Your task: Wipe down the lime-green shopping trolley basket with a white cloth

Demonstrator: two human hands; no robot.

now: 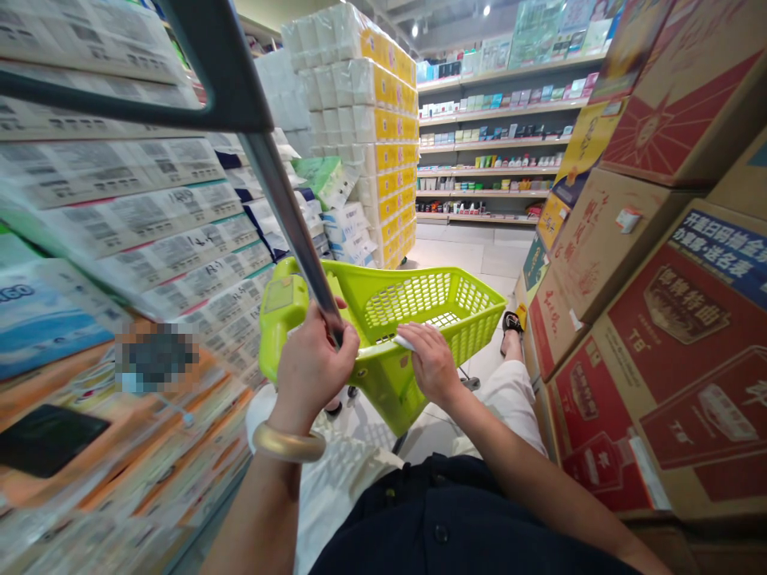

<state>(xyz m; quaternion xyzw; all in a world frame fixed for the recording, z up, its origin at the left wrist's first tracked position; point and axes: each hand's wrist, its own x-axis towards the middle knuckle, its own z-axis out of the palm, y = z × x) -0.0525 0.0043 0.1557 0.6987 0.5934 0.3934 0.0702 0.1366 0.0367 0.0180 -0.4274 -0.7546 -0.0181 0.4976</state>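
My left hand is closed around the metal pole of a lime-green shopping basket cart, near the pole's lower end. A gold bangle sits on that wrist. My right hand rests on the basket's near rim, fingers curled over a small white thing, perhaps a cloth or paper, pressed against the rim. Nothing shows inside the basket's mesh walls.
Stacked packs of tissue paper line the left side. Red and brown cardboard cartons are piled on the right. A tall yellow-and-white tissue stack and product shelves stand ahead across a tiled aisle.
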